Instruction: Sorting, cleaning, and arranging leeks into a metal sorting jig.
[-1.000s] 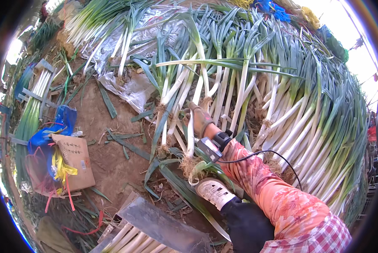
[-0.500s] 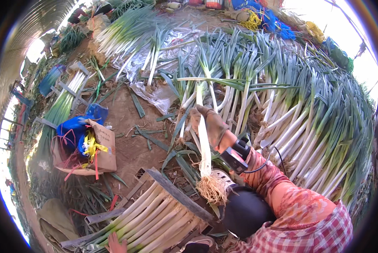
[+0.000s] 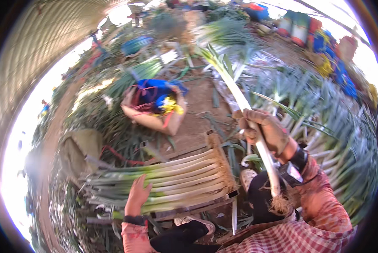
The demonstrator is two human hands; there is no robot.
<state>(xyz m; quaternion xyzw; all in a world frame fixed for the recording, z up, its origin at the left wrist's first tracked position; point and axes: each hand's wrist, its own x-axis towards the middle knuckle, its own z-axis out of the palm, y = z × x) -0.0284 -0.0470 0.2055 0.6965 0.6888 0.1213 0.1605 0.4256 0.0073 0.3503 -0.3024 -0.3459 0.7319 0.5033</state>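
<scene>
Gripped in my gloved right hand is a long leek, tilted diagonally, green tops up and away, shaggy roots down by my knee. Below and left of it, a row of leeks lies side by side in a low tray with an end board. My bare left hand is on or just over the green part of that row, fingers extended and apart. The picture is motion-blurred.
A cardboard box with blue, red and yellow ties stands ahead on the dirt. A big pile of leeks covers the right side. Olive cloth lies at left; coloured bags sit at the back right.
My right hand has lifted the leek off the pile and tilted it. The view has swung left. My left hand has come into view at the row in the tray.
</scene>
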